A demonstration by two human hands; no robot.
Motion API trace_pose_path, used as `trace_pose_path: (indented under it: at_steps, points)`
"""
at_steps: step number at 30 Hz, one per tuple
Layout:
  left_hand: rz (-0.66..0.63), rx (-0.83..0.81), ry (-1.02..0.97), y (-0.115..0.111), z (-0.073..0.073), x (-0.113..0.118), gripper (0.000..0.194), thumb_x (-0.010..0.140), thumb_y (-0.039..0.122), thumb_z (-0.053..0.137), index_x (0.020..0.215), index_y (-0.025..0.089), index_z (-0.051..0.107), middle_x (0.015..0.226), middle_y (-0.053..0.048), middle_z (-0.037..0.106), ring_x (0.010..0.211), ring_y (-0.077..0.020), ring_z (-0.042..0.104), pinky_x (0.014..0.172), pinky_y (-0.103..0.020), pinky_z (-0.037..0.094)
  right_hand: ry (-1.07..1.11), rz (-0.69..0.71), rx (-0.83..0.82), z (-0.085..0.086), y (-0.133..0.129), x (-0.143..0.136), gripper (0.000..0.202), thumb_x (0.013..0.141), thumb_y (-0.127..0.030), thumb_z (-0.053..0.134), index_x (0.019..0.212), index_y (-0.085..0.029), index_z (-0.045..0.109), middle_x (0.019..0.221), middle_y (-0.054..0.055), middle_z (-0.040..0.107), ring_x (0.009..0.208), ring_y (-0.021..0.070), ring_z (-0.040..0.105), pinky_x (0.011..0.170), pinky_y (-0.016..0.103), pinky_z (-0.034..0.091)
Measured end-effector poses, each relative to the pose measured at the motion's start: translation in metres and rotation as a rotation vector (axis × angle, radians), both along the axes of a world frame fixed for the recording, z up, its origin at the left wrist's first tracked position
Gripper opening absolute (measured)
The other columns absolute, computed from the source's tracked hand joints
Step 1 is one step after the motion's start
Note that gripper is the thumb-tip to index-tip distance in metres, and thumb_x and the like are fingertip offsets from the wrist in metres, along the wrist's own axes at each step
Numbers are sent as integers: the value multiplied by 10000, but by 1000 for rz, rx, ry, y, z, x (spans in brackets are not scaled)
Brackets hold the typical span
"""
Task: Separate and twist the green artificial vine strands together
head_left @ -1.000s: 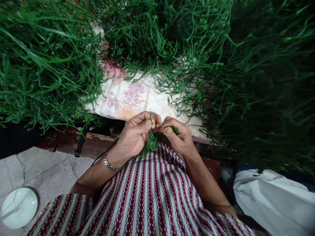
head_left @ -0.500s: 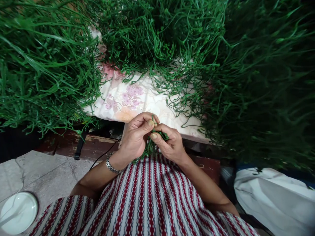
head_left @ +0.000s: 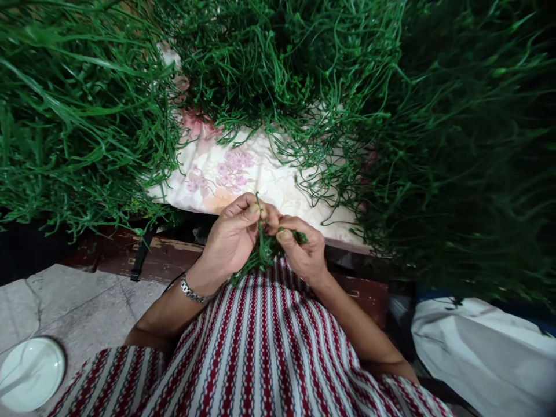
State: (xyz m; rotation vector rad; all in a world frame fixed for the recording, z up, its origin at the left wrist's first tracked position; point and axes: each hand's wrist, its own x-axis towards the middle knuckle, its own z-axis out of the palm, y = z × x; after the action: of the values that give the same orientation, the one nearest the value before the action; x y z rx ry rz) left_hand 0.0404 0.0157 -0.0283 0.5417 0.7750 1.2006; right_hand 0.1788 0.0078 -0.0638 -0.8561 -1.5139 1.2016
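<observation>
Between finger and thumb, my left hand [head_left: 234,234] pinches a thin green plastic stem [head_left: 260,223] whose tip sticks up above the fingers. Close beside it, my right hand [head_left: 304,246] is closed on a small bunch of green plastic stems [head_left: 299,236], mostly hidden by the fingers. More green strands [head_left: 264,252] hang below and between the hands, over the striped cloth on my lap [head_left: 269,341]. Whether the strands in the two hands are joined I cannot tell.
Large heaps of artificial greenery stand at the left [head_left: 82,127], back [head_left: 278,63] and right [head_left: 456,174]. They surround a flower-patterned white cloth [head_left: 234,174] on the work surface. A white round lid or dish [head_left: 32,373] lies on the tiled floor. A white sack [head_left: 482,347] sits lower right.
My hands have moved slightly apart, the left one shifting left. More of the stem now shows between them, and its tip stands higher.
</observation>
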Motion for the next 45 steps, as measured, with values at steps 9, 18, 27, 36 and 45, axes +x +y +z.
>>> trace_pose_path:
  at_steps: [9,18,27,36,45]
  points:
    - [54,62,-16,2,4,-9,155,755,197,599,616,144,557,890,-61,620,933,-167,586,950,-345,427,-182,-401,242,23,16,24,328,890,-444,461,715,-184,558,1025,83,540,919,196,520,823,372,429]
    - [105,65,6,6,11,-6,108,744,161,607,638,150,590,869,-36,610,927,-147,565,965,-328,410,3,-110,-45,38,13,23,112,907,-283,483,900,-201,559,523,-61,455,403,73,428,428,209,398]
    - [25,213,252,16,13,-5,58,751,200,619,704,167,616,897,-24,596,855,-135,557,799,-259,443,-291,162,-51,29,17,8,130,835,-286,594,844,-159,620,686,-13,616,598,85,543,573,196,434]
    - [12,603,1128,-12,20,-14,17,783,149,577,790,163,571,740,-3,553,716,-122,515,665,-250,416,-341,-157,205,29,15,13,65,791,-239,652,774,-189,615,678,-15,636,603,99,583,565,201,458]
    - [217,831,1399,-15,10,-9,88,774,91,528,738,166,555,726,-26,566,730,-152,531,718,-305,425,-511,-178,382,29,9,9,104,834,-196,576,734,-166,569,632,1,566,566,102,552,534,213,431]
